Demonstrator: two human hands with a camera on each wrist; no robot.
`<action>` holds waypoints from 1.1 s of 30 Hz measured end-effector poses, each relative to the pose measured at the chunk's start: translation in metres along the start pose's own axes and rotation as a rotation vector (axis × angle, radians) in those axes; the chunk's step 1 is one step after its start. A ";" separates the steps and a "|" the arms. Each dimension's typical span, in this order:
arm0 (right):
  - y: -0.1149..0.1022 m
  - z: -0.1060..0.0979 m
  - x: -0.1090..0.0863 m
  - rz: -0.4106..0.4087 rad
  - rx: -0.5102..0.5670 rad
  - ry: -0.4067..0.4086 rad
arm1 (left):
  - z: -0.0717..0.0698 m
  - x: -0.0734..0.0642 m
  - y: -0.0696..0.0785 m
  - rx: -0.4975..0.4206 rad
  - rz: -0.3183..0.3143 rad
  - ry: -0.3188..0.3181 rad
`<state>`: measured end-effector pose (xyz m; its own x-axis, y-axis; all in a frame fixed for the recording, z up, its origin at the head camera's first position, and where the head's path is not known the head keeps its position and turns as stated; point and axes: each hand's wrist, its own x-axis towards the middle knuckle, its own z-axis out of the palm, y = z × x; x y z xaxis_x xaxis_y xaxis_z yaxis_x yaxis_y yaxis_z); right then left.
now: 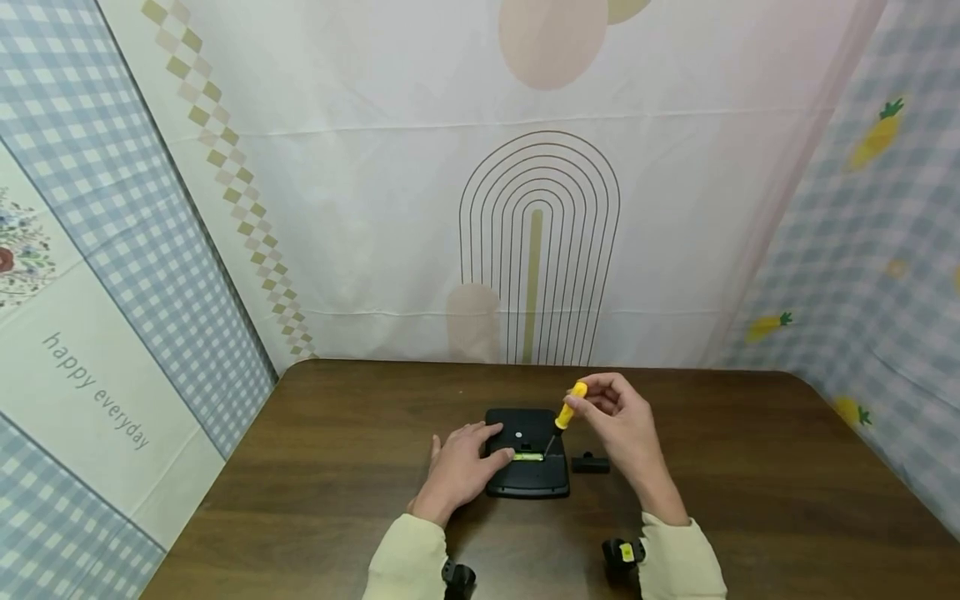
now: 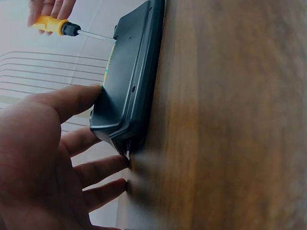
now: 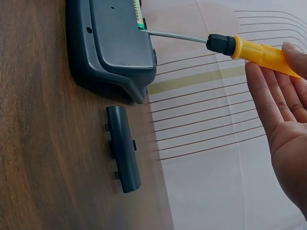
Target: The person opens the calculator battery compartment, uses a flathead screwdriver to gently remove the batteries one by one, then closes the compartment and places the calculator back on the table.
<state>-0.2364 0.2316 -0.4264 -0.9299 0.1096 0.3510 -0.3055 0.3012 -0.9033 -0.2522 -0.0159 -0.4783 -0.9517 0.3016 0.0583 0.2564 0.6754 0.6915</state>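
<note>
A black device [image 1: 528, 479], shaped like a desk calculator lying face down, is on the wooden table. A green-and-yellow battery [image 1: 528, 457] shows in the slot across its back. My left hand [image 1: 462, 467] steadies the left side, with the thumb pressing at the battery's left end and the other fingers extended along the edge. Between thumb and fingers, my right hand [image 1: 622, 421] holds a yellow-handled screwdriver [image 1: 572, 406] slanting down. Its metal shaft [image 3: 175, 36] reaches the battery's right end in the right wrist view. A loose black battery cover [image 3: 123, 148] lies beside the device.
The brown table [image 1: 337, 467] extends around both hands. Behind it hangs a white patterned cloth [image 1: 375, 233], with blue checked cloth [image 1: 847, 275] at the right side. Black wrist cameras [image 1: 622, 552] sit at both cuffs.
</note>
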 end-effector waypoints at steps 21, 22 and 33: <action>0.002 -0.016 0.001 0.053 0.109 -0.100 | -0.001 0.001 0.001 0.006 0.004 0.009; 0.003 -0.016 0.001 0.056 0.112 -0.098 | -0.001 0.001 0.001 0.005 0.004 0.009; 0.020 -0.021 -0.001 0.095 0.190 -0.078 | 0.000 0.000 0.000 0.008 0.006 -0.003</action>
<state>-0.2377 0.2575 -0.4399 -0.9670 0.0535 0.2491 -0.2424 0.1086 -0.9641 -0.2524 -0.0159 -0.4782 -0.9496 0.3077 0.0602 0.2635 0.6791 0.6851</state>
